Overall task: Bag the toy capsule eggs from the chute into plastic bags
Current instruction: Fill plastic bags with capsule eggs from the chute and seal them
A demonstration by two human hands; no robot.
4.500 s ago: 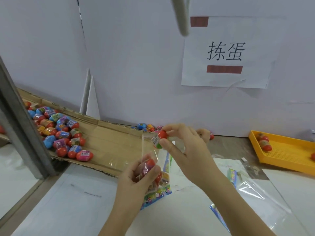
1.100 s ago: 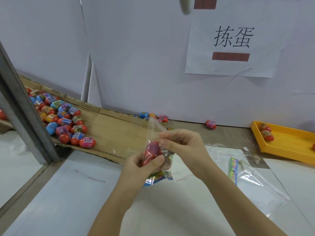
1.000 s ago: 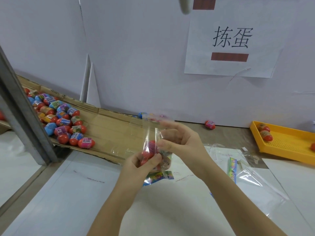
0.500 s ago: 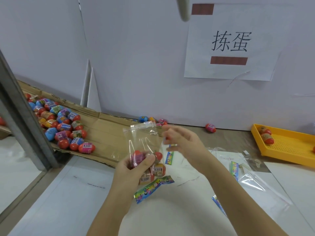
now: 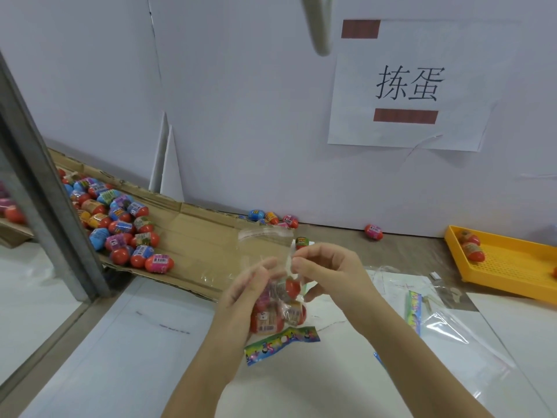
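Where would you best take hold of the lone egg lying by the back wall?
Probably pinch the lone egg across its labelled middle, coming from above and the front: it lies on its side, and the wall close behind blocks that side.

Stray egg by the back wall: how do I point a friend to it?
Find the paper sign on the white wall. Below its left part, where wall meets tabletop, lies a red egg with a pink label. It lies alone, between a small egg cluster on its left and the yellow tray.

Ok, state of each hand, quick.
Left hand: holding the plastic bag with eggs inside.
Right hand: pinching the same bag's side edge.
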